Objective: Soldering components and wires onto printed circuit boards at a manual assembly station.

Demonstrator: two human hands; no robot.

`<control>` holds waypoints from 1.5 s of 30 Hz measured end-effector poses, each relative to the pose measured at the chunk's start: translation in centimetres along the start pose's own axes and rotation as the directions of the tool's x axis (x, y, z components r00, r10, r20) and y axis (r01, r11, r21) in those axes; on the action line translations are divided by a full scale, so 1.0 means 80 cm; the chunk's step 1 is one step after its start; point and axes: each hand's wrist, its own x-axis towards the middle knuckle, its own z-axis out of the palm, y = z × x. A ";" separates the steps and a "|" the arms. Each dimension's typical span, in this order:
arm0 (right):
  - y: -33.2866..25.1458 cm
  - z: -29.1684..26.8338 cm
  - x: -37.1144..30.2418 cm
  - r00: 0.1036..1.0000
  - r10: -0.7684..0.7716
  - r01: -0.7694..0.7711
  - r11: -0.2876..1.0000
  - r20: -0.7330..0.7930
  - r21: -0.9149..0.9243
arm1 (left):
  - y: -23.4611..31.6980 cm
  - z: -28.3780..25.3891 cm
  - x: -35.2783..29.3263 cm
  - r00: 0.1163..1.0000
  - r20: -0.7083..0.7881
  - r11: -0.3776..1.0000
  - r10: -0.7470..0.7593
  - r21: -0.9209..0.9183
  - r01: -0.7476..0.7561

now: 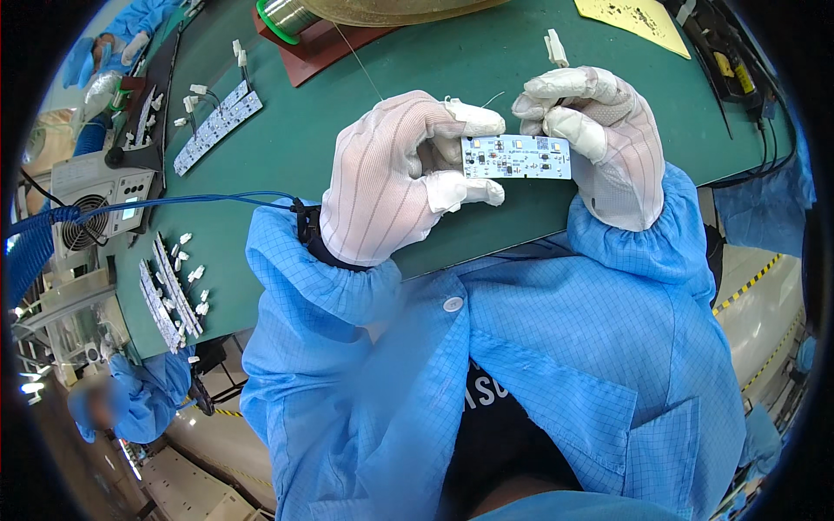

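Both my hands wear white striped gloves with taped fingertips. My left hand (404, 169) grips the left end of a small white circuit board (517, 157), thumb below and a finger above. The board's face carries small chips and yellowish LEDs. At the board's upper right corner, my right hand (604, 139) is closed, its thumb and fingertips drawn together just above the board's top edge. Whatever those fingers pinch is hidden. A white connector (556, 49) sticks out beyond the right hand's knuckles. A thin pale wire end shows between the hands.
A solder spool (289, 17) sits on a red-brown stand at the back. Strip boards (217, 127) with white connectors lie at the left, more strips (178, 291) nearer. A fan unit (95, 204) and yellow sheet (637, 22) flank the green mat (443, 52). A blue cord reaches my left wrist.
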 end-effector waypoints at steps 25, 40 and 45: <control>-0.005 0.002 -0.001 1.000 -0.001 0.001 1.000 -0.011 -0.029 | -0.001 0.002 0.000 1.000 -0.016 1.000 0.010 0.019 -0.010; -0.006 0.003 0.000 0.999 0.037 -0.037 0.999 -0.011 -0.027 | 0.010 -0.004 0.003 0.997 -0.034 0.996 -0.076 -0.055 0.074; 0.001 -0.004 0.000 0.998 -0.015 0.016 1.000 0.054 -0.024 | 0.005 -0.013 -0.003 0.999 -0.015 0.997 -0.049 0.052 0.049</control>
